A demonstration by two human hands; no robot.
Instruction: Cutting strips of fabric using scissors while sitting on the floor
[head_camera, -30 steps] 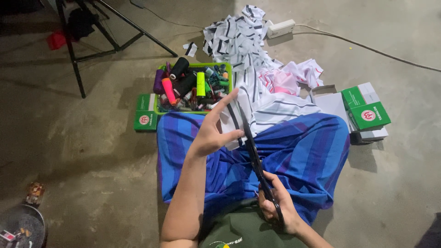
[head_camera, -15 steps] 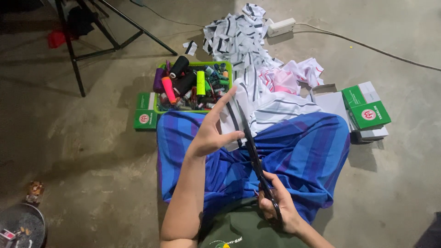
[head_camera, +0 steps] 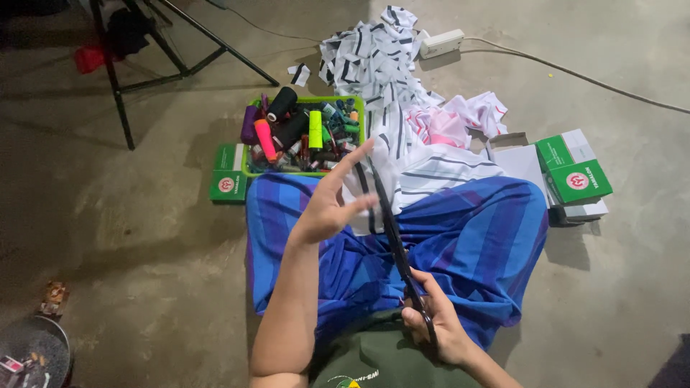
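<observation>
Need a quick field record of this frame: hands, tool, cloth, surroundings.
left hand: open, fingers spread, against the white striped cloth
right hand: gripping the handles of the scissors
scissors: long, dark, blades pointing away along the cloth
lap: blue striped fabric under both hands
tray: green, full of thread spools, on the floor ahead left
boxes: green and white, on the right
floor: bare concrete; stand legs upper left
</observation>
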